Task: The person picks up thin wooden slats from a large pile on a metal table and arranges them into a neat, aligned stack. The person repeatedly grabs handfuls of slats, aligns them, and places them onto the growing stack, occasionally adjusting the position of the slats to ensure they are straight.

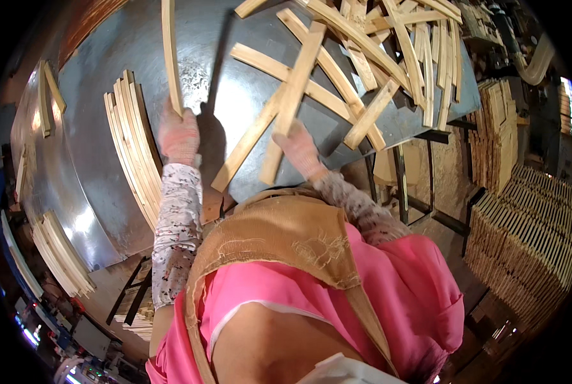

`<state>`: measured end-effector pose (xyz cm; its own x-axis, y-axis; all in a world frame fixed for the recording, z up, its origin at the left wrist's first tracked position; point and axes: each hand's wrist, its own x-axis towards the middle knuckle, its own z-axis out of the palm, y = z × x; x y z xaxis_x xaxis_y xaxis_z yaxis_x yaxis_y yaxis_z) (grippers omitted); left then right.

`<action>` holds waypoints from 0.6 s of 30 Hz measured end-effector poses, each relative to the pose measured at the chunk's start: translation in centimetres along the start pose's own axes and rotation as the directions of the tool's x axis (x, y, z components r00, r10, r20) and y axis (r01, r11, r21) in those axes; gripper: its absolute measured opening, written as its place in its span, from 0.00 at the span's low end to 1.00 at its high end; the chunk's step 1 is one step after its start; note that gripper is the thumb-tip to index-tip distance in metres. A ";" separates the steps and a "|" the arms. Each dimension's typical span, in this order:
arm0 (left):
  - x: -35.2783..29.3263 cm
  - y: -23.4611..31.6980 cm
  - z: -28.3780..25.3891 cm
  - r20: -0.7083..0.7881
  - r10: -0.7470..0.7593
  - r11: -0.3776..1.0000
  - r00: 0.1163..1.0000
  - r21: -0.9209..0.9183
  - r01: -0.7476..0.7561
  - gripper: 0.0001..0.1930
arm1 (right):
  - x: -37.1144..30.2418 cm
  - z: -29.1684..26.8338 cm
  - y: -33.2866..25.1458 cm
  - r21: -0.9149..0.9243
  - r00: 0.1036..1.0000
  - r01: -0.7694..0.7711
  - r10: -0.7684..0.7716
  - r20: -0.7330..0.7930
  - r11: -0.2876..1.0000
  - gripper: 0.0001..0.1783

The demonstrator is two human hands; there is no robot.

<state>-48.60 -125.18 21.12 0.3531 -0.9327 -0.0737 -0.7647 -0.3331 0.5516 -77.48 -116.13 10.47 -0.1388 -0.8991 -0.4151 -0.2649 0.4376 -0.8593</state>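
Metal table [142,48]: left fingers [173,128] clamp a strip [172,64], ten o'clock; right fingers [287,136] clamp a slat [301,70] by the edge, twelve o'clock.

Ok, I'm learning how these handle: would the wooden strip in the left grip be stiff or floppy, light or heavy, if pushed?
The wooden strip is probably stiff: it looks straight though held near one end by the left grip. Being slim, it's likely light for its length. Flat-sided, it should slide rather than roll on the shiny tabletop.
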 end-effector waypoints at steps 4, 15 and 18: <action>2.0 0.9 -1.1 0.252 -0.001 1.000 0.968 -0.026 0.008 0.47 | 3.0 5.0 -4.9 -0.013 0.991 0.132 -0.132 -0.001 0.991 0.27; -2.9 -6.0 2.6 0.592 -0.251 0.809 0.766 -0.306 0.502 0.46 | 4.0 -10.5 -4.8 -0.948 0.808 0.147 -0.588 -0.050 0.282 0.51; -2.8 -9.0 2.1 0.594 -0.261 0.743 0.761 -0.380 0.551 0.42 | 6.9 -16.0 -4.2 -0.885 0.964 0.070 -0.258 -0.058 0.461 0.56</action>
<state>-43.87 -119.87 14.62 0.1481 -0.7053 -0.6932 -0.1694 -0.7087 0.6849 -92.55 -123.99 16.01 -0.1204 -0.9796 -0.1610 -0.9761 0.1464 -0.1606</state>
